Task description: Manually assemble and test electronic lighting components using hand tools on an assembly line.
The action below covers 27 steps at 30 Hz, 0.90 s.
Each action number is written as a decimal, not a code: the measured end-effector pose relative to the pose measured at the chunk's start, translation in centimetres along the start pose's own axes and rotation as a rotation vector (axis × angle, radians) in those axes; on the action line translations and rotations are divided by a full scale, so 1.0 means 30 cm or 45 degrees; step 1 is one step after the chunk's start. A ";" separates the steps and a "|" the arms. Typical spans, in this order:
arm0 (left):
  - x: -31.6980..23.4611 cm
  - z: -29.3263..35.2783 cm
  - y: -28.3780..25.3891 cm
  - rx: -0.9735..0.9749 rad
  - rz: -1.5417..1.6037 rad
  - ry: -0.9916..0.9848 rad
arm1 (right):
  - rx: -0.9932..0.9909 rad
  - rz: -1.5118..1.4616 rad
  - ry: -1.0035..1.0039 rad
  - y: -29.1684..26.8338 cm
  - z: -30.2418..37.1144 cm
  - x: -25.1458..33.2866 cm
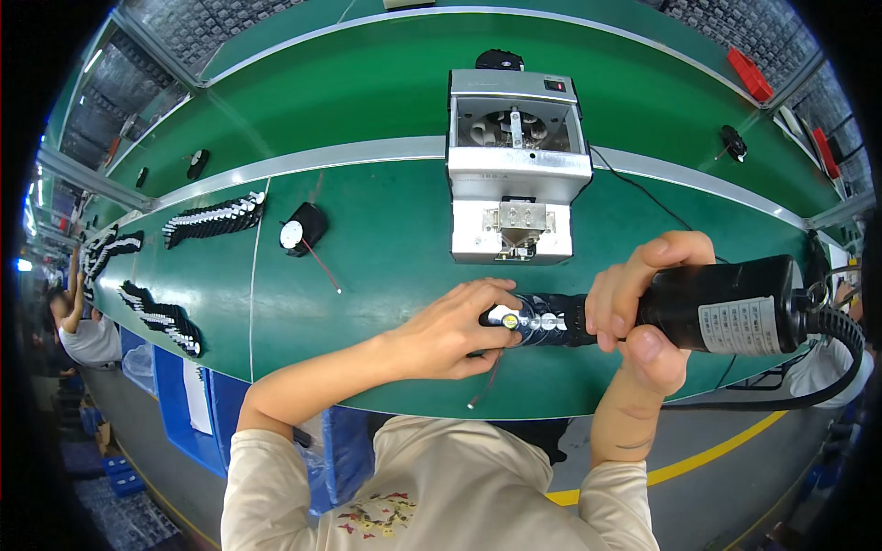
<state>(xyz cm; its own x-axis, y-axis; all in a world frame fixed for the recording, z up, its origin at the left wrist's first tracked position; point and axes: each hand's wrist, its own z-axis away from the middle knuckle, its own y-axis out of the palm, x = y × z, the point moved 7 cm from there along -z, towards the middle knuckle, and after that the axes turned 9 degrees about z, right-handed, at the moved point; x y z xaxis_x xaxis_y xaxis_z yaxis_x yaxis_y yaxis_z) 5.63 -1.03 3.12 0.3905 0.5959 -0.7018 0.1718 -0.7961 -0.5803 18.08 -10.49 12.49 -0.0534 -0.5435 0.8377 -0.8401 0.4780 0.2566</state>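
My right hand [648,294] is wrapped round a black electric screwdriver [726,308] with a white label, held lying sideways and pointing left. Its nose reaches the small black fan-like unit [487,321] under my left hand [450,331]. The fingers of that hand close about the unit from both sides and hide most of it. A thin red lead [484,386] comes out below the fingers. Whether the bit sits in a screw cannot be seen. Left of my hands, a similar black unit [308,228] with a white round disc and a red wire rests on the green table [386,220].
A silver screw feeder [514,174] stands behind my hands. Overlapping rows of black-and-white units [216,219] lie at the left. The thick cable [850,367] loops down at the right. Beyond a metal rail, a black unit [733,142] lies on the green belt. Blue bins [188,413] stand below.
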 end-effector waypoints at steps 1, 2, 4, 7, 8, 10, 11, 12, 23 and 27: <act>0.006 -0.001 0.007 -0.021 0.053 0.002 | 0.031 0.052 -0.017 0.007 -0.007 0.005; 0.015 -0.002 0.015 -0.019 0.055 -0.006 | 0.063 0.104 -0.033 0.014 -0.019 0.008; 0.029 0.002 0.025 -0.017 0.057 -0.026 | 0.101 0.151 -0.079 0.027 -0.039 0.009; 0.032 0.008 0.023 -0.002 0.003 -0.031 | 0.064 0.138 -0.169 0.055 -0.081 0.011; 0.029 0.008 0.020 0.006 -0.003 -0.030 | 0.030 0.158 -0.181 0.069 -0.097 0.017; 0.023 0.009 0.014 0.016 -0.021 -0.028 | -0.034 0.197 -0.206 0.088 -0.128 0.021; 0.025 0.014 0.010 0.017 -0.015 -0.029 | -0.053 0.204 -0.220 0.093 -0.145 0.021; 0.028 0.022 0.006 0.017 -0.008 -0.031 | -0.058 0.204 -0.220 0.101 -0.163 0.018; 0.047 0.058 0.001 0.000 0.031 -0.035 | -0.144 0.223 -0.137 0.134 -0.233 -0.062; 0.052 0.059 0.006 -0.013 0.031 -0.029 | -0.085 0.428 -0.075 0.143 -0.242 -0.093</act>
<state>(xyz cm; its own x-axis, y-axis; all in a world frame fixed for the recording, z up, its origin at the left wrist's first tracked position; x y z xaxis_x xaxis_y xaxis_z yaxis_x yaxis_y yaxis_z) 4.67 -0.05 1.20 0.3738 0.5787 -0.7248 0.1721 -0.8112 -0.5589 18.54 -1.91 14.75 -0.3535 -0.3861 0.8520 -0.7335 0.6797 0.0037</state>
